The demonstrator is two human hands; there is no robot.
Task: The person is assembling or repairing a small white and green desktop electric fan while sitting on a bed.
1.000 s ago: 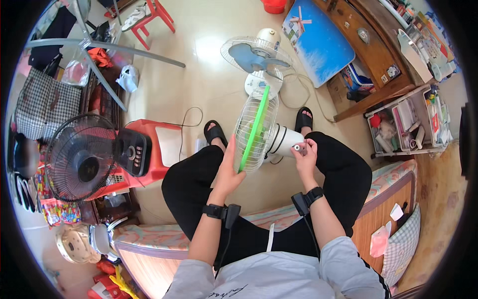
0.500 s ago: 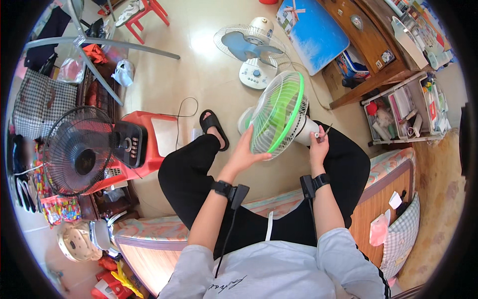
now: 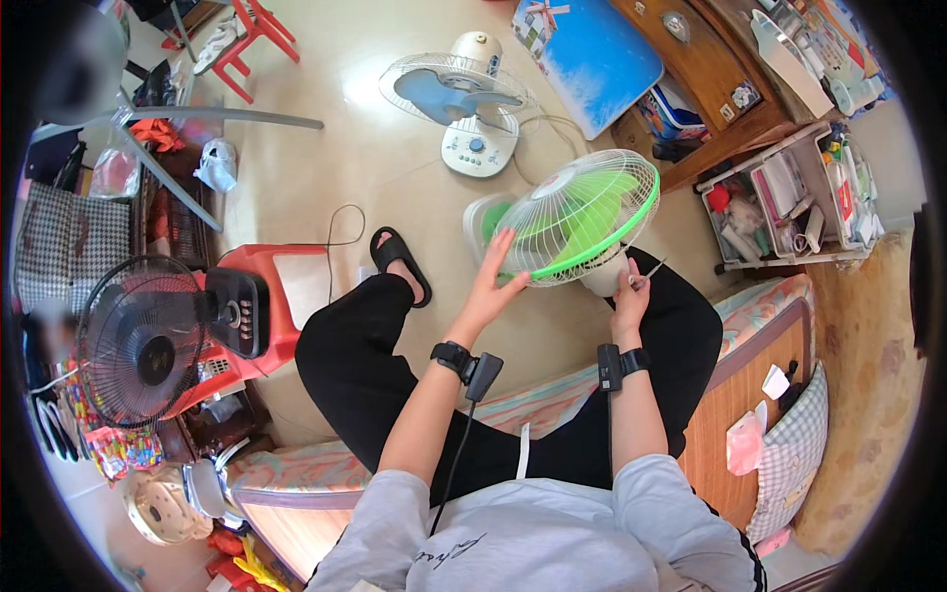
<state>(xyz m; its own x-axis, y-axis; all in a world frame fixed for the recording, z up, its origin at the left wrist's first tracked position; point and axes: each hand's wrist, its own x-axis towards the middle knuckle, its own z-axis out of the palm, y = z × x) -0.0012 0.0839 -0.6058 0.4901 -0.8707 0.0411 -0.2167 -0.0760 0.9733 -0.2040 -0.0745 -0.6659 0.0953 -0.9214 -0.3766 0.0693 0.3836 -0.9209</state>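
Shirt script (image 3: 456, 551), green fan (image 3: 587, 219) ahead

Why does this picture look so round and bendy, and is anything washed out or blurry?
In the head view, the fisheye lens leaves a dark round rim and strongest bending near it; in the head view, glare whitens part of the floor; in the head view, a patch at upper left is smeared, while the green fan's cage wires look fairly crisp.
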